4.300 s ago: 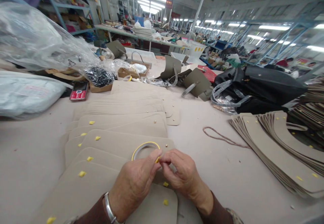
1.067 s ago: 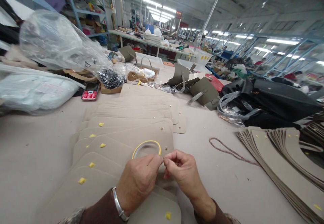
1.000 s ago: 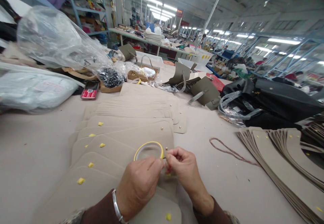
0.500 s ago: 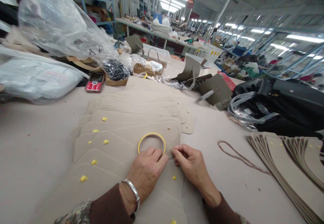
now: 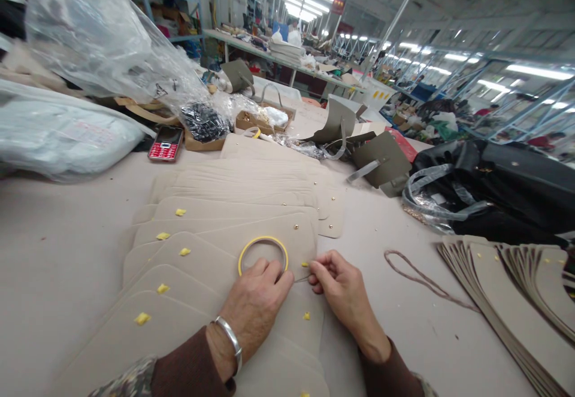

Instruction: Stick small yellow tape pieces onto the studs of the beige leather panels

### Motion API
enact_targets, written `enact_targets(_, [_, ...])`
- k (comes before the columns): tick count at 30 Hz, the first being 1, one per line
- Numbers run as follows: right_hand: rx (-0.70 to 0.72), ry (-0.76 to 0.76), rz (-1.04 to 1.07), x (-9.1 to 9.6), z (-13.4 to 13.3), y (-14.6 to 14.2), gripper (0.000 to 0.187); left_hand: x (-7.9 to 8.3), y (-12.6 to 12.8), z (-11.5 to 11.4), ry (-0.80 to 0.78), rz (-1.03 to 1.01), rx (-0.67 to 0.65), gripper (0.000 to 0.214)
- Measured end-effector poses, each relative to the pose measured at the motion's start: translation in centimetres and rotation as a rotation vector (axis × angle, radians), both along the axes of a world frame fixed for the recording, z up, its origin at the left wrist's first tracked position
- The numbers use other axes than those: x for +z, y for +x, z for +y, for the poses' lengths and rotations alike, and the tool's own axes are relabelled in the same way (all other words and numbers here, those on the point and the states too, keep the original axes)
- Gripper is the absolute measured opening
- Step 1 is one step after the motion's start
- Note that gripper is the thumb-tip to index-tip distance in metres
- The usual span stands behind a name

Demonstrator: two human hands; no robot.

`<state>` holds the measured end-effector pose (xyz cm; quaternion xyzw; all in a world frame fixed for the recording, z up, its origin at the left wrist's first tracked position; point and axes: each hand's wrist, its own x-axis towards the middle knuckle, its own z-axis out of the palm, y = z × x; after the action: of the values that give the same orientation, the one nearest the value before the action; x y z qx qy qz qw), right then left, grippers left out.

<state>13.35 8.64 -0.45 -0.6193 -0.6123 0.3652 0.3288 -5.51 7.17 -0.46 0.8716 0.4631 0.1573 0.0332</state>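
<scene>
Yellow tape roll [image 5: 263,238] lies on a taupe leather bag panel [image 5: 287,244] near the middle of the bench [image 5: 58,235], with its near edge touching the fingers of my view's left hand [image 5: 256,301]. Those fingers [image 5: 269,272] curve down over the roll's edge and the panel, but I cannot tell from here whether that grip is closed on the roll. The right hand [image 5: 345,295] sits just to the right, its grip closed, with the fingertips [image 5: 317,265] pinching a thin pale strip [image 5: 302,278] that points toward the left hand. The strip is too thin for me to tell what it is. A silver bangle [image 5: 230,343] circles the left wrist, and a brown sleeve [image 5: 188,364] covers the left forearm.

Overlapping panels [image 5: 233,196] fan away toward the far side, with small yellow tape squares [image 5: 184,251] stuck on them and gold studs [image 5: 296,226] near their far edges. On the right, a brown cord [image 5: 422,280] lies between that row and a stack of curved taupe panels [image 5: 507,289]. Olive leather bag parts [image 5: 381,160] and black bags [image 5: 507,172] sit farther right. At far left I see a red mobile phone [image 5: 165,143], a white sack [image 5: 58,133] and a clear plastic bag [image 5: 90,32].
</scene>
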Motion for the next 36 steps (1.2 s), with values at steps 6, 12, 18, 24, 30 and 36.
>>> enact_targets(6, [0.079,0.309,-0.275,0.3,-0.3,-0.9,0.014,0.1,0.0,0.1,-0.031,0.010,-0.020,0.011])
enact_targets(12, [-0.048,0.138,-0.059,0.1,0.0,-1.1,0.016,0.3,-0.1,0.1,-0.046,0.006,-0.016,0.011])
enact_targets(18, [0.000,0.325,-0.114,0.2,-1.2,0.1,0.010,0.4,-0.1,0.1,-0.051,0.018,-0.011,0.010])
enact_targets(24, [0.185,0.550,-0.441,0.3,-1.4,-1.3,0.018,0.4,0.0,0.0,-0.016,0.020,-0.001,0.010])
enact_targets(30, [0.072,0.374,-0.446,-0.2,-0.1,-2.0,0.013,0.5,-0.1,0.1,-0.032,0.026,-0.008,0.011])
enact_targets(36, [0.087,0.218,-0.477,1.3,0.1,-1.5,0.013,1.3,-0.6,-0.3,-0.013,-0.045,-0.071,0.015])
